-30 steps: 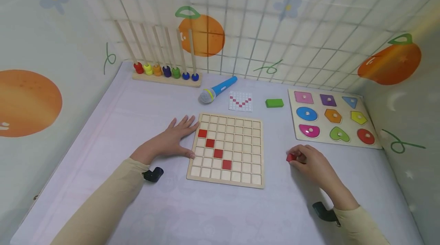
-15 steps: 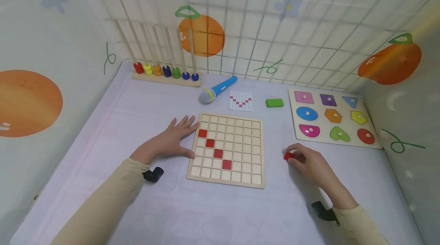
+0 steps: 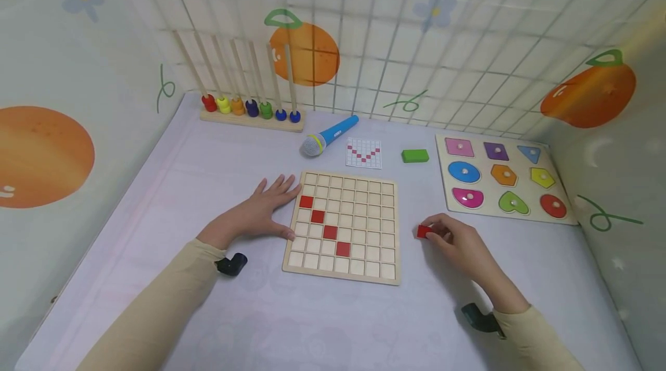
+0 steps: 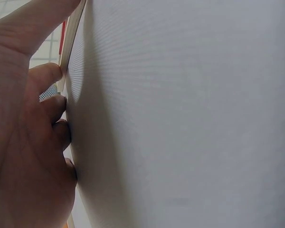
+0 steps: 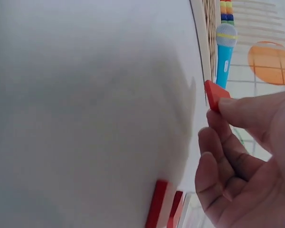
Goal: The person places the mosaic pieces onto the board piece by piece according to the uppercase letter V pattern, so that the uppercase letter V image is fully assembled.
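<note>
Head view, right grip (image 3: pixel 464 248): I am pinching a red tile (image 3: pixel 422 232) between thumb and fingertips, just beyond the right edge of the grid board (image 3: pixel 360 225).
Just changed: over the last second I am bringing the red tile leftward above or along the worktop (image 3: pixel 234 319), so the gap to the grid board is narrowing.
Meaning for the work: I am reading this as an approach, the red tile not yet being over any cell.
Left grip (image 3: pixel 257 212): I am keeping my fingers spread, thumb and a fingertip touching the left edge of the grid board, just as a second ago; probably I am steadying it.
Placed tiles (image 3: pixel 330 233): four are lying in cells, stepping diagonally down and to the right; none is shifting.
Spare red pieces (image 5: pixel 157 204): they are lying on the worktop near my right grip, their exact number unclear.
Pattern card (image 3: pixel 363 153): it is lying beyond the grid board, showing a V of pinkish squares, between the blue microphone (image 3: pixel 330 136) and the green block (image 3: pixel 415 156).
</note>
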{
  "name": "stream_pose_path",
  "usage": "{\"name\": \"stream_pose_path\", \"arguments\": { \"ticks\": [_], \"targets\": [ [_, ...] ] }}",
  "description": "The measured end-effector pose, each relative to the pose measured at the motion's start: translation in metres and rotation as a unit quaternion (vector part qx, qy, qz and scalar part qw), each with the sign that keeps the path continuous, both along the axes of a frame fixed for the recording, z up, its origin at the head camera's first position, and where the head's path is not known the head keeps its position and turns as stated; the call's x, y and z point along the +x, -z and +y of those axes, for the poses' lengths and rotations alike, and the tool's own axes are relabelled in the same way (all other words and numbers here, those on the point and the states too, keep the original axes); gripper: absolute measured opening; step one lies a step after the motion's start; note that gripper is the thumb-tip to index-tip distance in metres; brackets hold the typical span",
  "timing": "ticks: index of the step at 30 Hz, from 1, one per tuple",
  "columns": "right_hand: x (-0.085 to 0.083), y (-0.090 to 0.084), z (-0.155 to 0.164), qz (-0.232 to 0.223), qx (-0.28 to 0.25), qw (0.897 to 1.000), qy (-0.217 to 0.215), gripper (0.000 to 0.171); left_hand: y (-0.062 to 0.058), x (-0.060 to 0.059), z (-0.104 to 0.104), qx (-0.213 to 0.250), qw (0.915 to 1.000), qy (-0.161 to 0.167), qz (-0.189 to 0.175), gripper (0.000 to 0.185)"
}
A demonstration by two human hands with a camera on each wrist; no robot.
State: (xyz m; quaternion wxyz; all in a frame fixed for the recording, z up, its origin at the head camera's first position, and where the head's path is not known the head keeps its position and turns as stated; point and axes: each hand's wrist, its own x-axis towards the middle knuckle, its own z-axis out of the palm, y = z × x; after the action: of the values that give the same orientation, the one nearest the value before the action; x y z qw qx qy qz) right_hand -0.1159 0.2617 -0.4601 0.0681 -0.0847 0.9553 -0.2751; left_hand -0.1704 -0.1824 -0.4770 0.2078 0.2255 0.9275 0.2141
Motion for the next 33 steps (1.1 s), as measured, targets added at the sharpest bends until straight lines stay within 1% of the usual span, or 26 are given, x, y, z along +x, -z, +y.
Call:
{"name": "stream_pose_path", "arguments": {
  "ticks": [7, 13, 20, 25, 33],
  "targets": [
    [-0.003, 0.000, -0.012, 0.016, -0.017, 1.000, -0.012, 0.028, 0.002, 0.000, 0.000, 0.001, 1.0000, -0.001, 0.001, 0.118],
    [-0.004, 0.002, -0.025, 0.020, -0.020, 0.999, -0.022, 0.027, 0.000, -0.001, 0.000, 0.004, 1.0000, -0.002, -0.002, 0.118],
    [-0.002, 0.000, -0.038, 0.023, -0.051, 0.998, -0.029, 0.028, 0.000, 0.000, 0.000, 0.005, 1.0000, -0.001, -0.001, 0.118],
    [-0.002, 0.000, -0.048, 0.029, -0.059, 0.997, -0.041, 0.025, 0.001, 0.000, 0.000, 0.007, 1.0000, -0.001, 0.000, 0.117],
    [-0.004, 0.002, -0.065, 0.016, -0.080, 0.995, -0.057, 0.026, 0.002, -0.001, 0.000, 0.006, 1.0000, -0.003, 0.001, 0.118]
  ]
}}
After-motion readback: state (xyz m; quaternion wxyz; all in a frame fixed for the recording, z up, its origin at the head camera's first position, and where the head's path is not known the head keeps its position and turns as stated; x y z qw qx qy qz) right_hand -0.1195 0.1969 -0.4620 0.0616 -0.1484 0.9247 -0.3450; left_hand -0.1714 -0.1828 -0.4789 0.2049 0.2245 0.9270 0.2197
